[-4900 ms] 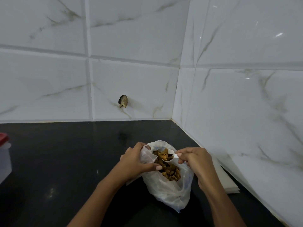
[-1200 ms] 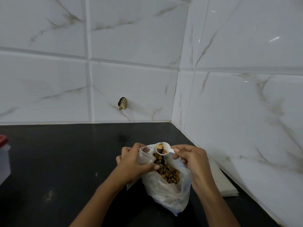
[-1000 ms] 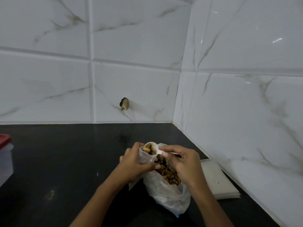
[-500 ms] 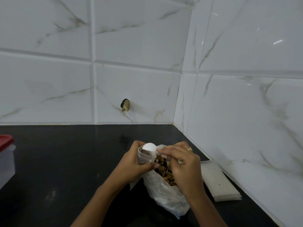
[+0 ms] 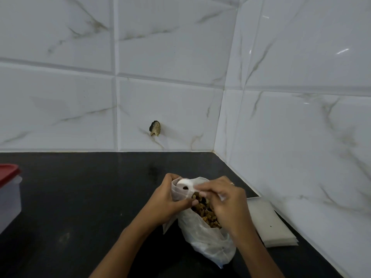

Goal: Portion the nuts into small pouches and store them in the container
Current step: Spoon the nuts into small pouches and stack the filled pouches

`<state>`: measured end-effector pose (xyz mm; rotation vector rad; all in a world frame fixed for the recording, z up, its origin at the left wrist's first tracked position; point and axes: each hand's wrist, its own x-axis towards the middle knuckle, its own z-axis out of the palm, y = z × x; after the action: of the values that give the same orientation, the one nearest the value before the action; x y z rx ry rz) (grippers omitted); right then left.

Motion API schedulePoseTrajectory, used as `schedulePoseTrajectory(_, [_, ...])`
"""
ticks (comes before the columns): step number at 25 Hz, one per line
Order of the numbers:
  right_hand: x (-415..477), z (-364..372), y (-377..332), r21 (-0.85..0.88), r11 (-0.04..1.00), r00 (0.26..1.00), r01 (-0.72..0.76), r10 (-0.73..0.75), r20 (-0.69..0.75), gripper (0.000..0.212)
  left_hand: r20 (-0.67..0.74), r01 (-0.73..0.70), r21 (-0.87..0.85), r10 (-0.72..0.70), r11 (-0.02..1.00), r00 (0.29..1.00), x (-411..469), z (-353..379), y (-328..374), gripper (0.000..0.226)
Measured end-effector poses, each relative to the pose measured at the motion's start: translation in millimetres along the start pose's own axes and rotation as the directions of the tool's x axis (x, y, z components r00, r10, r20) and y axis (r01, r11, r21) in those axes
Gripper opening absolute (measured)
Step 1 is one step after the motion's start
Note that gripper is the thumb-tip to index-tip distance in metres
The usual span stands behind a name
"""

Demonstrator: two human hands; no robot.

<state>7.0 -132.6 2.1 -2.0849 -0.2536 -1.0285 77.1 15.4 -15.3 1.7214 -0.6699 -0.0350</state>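
Two hands work low in the head view, over a dark desk (image 5: 80, 197). The left hand (image 5: 166, 199) is at 9 o'clock from the big plastic bag (image 5: 208, 239). Its fingers (image 5: 167, 177) are curled round a small pouch (image 5: 176, 194) and pinch its mouth open. The right hand (image 5: 224, 203) is at 3 o'clock from the pouch. Its fingers are bent tight on the handle of a white scoop (image 5: 185, 186), whose bowl is turned over at the pouch mouth. The nuts (image 5: 202, 212) in the big bag make a brown heap between the hands, right under the scoop.

I think the step is tipping one scoop of nuts into the pouch. To do it well, keep the pouch mouth wide and right under the scoop. Hold both over the big bag, so a nut that slips falls back in. Tip slowly, then shake a little so no nut sticks. Do not fill it too full, or it may not close.

A flat stack of empty pouches (image 5: 269, 223) lies at 4 o'clock, just beside the bag. The container (image 5: 10, 199) with its red lid (image 5: 8, 173) on stands well apart at 9 o'clock, at the picture's edge. No filled pouch shows.
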Motion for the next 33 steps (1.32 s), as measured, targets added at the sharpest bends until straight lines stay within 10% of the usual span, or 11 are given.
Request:
schedulePoseTrajectory(6, [2.2, 6.4, 2.8, -0.428, 0.768, 0.855, 0.477, -0.519, 0.021, 0.034, 0.013, 0.04, 0.017, -0.04, 0.999, 0.999, 1.8, -0.8, -4.4, 0.064])
schedulePoseTrajectory(13, [0.8, 8.2, 5.5, -0.345, 0.834, 0.881, 0.431, -0.471, -0.039, 0.034, 0.019, 0.033, -0.026, -0.033, 0.999, 0.999, 1.8, 1.0, -4.7, 0.052])
schedulePoseTrajectory(22, [-1.9, -1.0, 4.6, -0.022, 0.989, 0.985, -0.149, 0.147, -0.092, 0.024, -0.03, 0.027, 0.001, -0.026, 1.0, 0.999, 1.4, 2.3, 0.7, 0.048])
schedulePoseTrajectory(33, [2.5, 11.4, 7.1, -0.374, 0.847, 0.898, 0.378, -0.435, -0.075, 0.03, 0.023, 0.032, -0.002, -0.032, 0.999, 0.999, 0.6, 5.9, -0.8, 0.057])
